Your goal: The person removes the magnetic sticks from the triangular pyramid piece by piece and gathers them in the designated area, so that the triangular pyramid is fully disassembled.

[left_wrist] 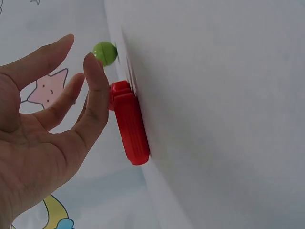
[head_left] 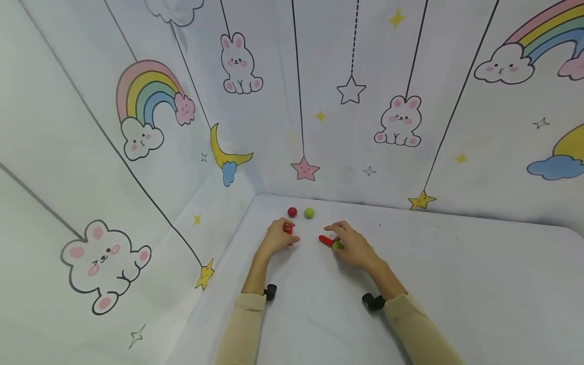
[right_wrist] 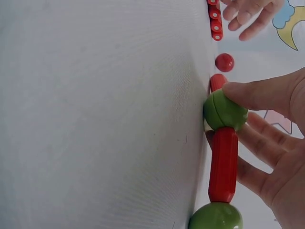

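My right hand (head_left: 355,247) pinches a green ball (right_wrist: 224,109), its thumb on one side and fingers on the other. From that ball a red rod (right_wrist: 224,164) reaches to a second green ball (right_wrist: 217,217); another red rod (head_left: 326,240) sticks out on the opposite side. My left hand (head_left: 276,237) hovers beside a row of red rods (left_wrist: 131,129), fingers loosely bent and thumb apart. In the left wrist view no rod lies between its fingers. Several of these rods show pale round ends in the right wrist view.
A loose red ball (head_left: 292,212) and a loose green ball (head_left: 309,213) lie on the white table (head_left: 310,304) beyond the hands. White walls (head_left: 337,132) printed with rabbits, stars and rainbows stand behind and to the left.
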`<state>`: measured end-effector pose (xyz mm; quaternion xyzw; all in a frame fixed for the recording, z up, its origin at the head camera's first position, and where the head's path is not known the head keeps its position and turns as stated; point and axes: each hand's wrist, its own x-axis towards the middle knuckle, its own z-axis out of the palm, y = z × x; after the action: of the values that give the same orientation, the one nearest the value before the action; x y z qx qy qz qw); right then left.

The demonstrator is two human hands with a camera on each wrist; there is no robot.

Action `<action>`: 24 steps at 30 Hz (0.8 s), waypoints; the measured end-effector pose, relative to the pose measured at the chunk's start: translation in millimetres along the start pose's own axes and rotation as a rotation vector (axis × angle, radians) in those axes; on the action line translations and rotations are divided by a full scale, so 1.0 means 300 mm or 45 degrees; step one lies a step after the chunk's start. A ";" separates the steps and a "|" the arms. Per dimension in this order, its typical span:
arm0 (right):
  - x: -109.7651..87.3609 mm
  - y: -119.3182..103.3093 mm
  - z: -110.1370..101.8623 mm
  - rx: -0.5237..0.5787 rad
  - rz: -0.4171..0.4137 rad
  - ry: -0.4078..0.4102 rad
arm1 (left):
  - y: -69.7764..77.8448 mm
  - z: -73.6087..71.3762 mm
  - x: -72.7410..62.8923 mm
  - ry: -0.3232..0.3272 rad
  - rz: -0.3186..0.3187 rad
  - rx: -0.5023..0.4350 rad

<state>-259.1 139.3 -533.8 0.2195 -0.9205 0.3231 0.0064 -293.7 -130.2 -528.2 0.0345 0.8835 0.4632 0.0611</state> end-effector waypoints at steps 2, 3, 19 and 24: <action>0.003 0.002 -0.001 0.004 0.018 -0.011 | 0.011 0.017 0.005 -0.038 -0.006 0.018; 0.003 0.001 -0.001 0.008 0.026 -0.014 | 0.017 0.025 0.006 -0.056 -0.006 0.026; -0.001 0.001 0.007 0.005 -0.037 0.019 | 0.105 0.108 0.000 -0.260 0.001 -0.056; -0.003 -0.002 -0.012 0.038 -0.064 0.002 | 0.119 0.126 0.003 -0.338 -0.004 -0.169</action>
<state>-258.4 141.4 -530.7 0.2422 -0.9098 0.3369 0.0120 -289.1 -79.0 -520.2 0.0899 0.8351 0.5118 0.1805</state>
